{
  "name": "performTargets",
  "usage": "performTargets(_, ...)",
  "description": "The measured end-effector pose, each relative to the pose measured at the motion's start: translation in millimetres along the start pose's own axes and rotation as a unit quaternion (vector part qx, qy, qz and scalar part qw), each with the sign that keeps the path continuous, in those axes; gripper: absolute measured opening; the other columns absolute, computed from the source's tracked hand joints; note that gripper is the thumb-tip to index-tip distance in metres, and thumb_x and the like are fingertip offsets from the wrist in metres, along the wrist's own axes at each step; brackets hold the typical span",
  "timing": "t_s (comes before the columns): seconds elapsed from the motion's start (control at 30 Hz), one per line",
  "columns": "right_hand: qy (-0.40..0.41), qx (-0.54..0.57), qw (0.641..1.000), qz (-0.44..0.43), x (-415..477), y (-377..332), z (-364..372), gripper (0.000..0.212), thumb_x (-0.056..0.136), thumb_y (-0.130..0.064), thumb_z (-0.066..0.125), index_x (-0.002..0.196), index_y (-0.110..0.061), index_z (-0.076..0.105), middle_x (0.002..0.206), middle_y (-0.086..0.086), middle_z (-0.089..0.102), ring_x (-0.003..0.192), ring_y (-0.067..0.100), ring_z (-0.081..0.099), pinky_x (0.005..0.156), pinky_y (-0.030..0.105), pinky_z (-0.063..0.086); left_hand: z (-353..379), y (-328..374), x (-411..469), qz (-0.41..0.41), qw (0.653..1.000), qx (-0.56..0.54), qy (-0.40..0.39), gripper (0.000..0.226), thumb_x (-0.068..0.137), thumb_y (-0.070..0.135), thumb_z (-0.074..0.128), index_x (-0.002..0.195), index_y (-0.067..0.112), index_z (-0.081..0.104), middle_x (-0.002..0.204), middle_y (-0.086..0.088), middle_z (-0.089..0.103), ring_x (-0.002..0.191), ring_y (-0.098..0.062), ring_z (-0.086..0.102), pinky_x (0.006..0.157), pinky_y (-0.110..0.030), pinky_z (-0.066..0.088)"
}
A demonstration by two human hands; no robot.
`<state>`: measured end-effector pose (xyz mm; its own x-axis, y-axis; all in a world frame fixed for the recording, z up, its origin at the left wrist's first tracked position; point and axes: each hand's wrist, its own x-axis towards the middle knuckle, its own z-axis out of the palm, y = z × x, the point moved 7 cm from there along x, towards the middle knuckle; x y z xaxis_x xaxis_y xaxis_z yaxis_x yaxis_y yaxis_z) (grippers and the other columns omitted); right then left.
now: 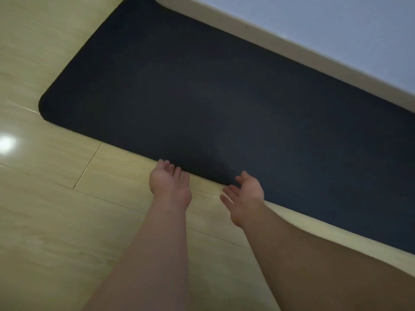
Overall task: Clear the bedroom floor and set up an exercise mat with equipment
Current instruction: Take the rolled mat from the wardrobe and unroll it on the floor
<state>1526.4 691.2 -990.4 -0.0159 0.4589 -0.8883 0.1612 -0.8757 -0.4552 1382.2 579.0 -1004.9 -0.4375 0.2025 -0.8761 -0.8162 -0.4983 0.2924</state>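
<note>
Two bare forearms, the left forearm [143,254] and the right forearm [298,254], are seen stretched low over a pale wood-pattern floor [56,221] toward the near long edge of a dark exercise mat [202,97]. The left hand [169,182] is held at that edge with its fingers loosely extended and close together, the fingertips meeting the mat's rim; whether they are tucked beneath it cannot be told. The right hand [246,194] is set just beside it at the same edge, fingers straight and spread, palm turned toward the left hand, thumb raised over the mat's surface. Nothing is gripped by either hand. The mat is laid flat on the floor, its far long edge run close along a light baseboard [258,34] at the foot of a pale blue-grey wall [336,23]. Its left short end, with rounded corners, is shown in full; its right end is cut off by the frame. A seam [87,164] between floor panels is visible left of the left hand, and a bright glare spot [6,143] is caught near the floor's left edge.
</note>
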Motion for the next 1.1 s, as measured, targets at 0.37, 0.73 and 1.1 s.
performTargets(0.37,0.172,0.008,0.985,0.007,-11.9,-12.0,-54.1,0.021,0.101,-0.035,0.049,0.107,-0.015,0.052,0.082,0.006,0.055,0.074,0.021,0.059,0.093,0.039,0.056,-1.5,-72.6,-17.9,-0.095,0.983,0.145,0.064,0.037,0.104,0.017,0.025,0.130,0.011,0.051,0.121,-0.008,0.059,0.121,-0.026,0.061,0.096,-0.036,0.042)
performTargets(0.73,0.179,0.198,0.964,0.004,19.2,-68.5,-225.8,0.048,0.100,-0.042,0.049,0.143,-0.021,0.051,0.141,0.005,0.055,0.117,0.028,0.061,0.101,0.041,0.052,39.3,-242.8,-85.8,-0.189,0.946,0.262,-0.015,0.061,0.103,0.039,0.047,0.150,0.003,0.035,0.132,-0.017,0.055,0.129,-0.034,0.053,0.109,-0.045,0.044)
performTargets(1.1,0.081,0.239,0.965,0.072,63.3,-115.4,-276.8,0.058,0.100,-0.041,0.054,0.148,-0.010,0.042,0.146,0.011,0.048,0.131,0.030,0.052,0.110,0.044,0.044,57.4,-267.4,-68.2,-0.106,0.953,0.284,0.005,0.054,0.100,0.025,0.056,0.147,0.003,0.041,0.124,-0.019,0.053,0.106,-0.028,0.059,0.109,-0.040,0.045)
